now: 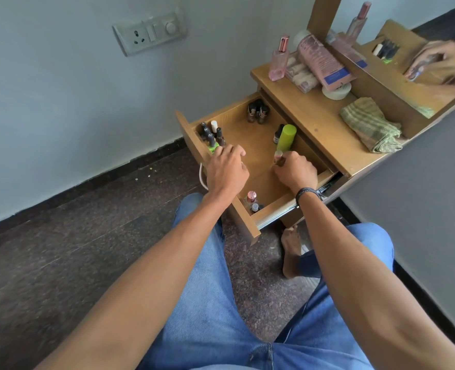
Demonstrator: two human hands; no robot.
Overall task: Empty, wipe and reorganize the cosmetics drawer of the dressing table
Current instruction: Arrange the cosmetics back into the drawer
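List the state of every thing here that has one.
drawer, pulled open, bottles inside
lime bottle, upright in the drawer, capped
small bottle, pinched by the right hand
left hand, fingers curled by the nail polishes; grip unclear
green cloth, loosely folded on the tabletop
perfume bottle, upright, capped

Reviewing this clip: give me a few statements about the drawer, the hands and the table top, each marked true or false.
1. The drawer is pulled open. True.
2. The green cloth lies inside the drawer. False: it lies on the table top.
3. The right hand holds a small bottle inside the drawer. True.
4. The tall green bottle lies on its side. False: it stands upright in the drawer.
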